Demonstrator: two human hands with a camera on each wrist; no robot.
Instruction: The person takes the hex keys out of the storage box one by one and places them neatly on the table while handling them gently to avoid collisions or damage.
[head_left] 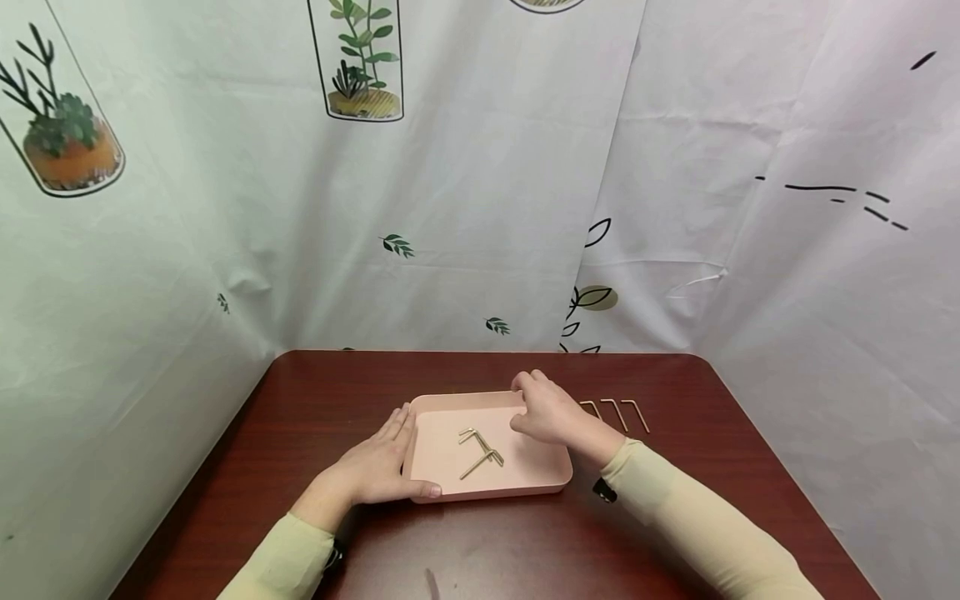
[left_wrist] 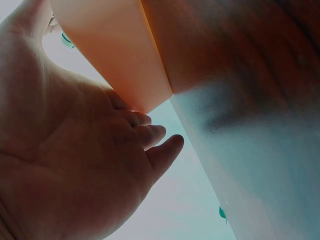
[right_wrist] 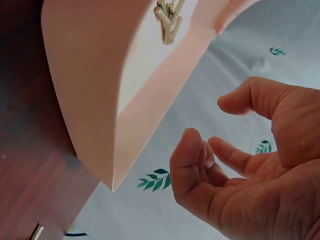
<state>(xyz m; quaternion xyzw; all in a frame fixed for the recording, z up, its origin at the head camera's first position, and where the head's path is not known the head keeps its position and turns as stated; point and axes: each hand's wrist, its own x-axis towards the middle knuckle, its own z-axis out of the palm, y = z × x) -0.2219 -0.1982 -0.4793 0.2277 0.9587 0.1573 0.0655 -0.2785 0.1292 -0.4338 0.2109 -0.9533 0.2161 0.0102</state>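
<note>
A shallow pink tray (head_left: 450,493) sits on the table, with several brass-coloured L-shaped metal rods, like hex keys (head_left: 480,465), lying in a loose heap inside it. My left hand (head_left: 378,467) rests against the tray's left side, its fingers extended along the wall and the thumb on the near rim. In the left wrist view those fingertips touch the tray wall (left_wrist: 120,55). Over the tray's right part is my right hand (head_left: 555,412). The right wrist view shows this hand (right_wrist: 260,170) with thumb and bent fingers apart, nothing between them.
More L-shaped rods (head_left: 634,415) lie in a row on the dark red wooden table (head_left: 337,379), right of the tray and partly behind my right wrist. A white printed cloth (head_left: 465,208) hangs around the table's back and sides.
</note>
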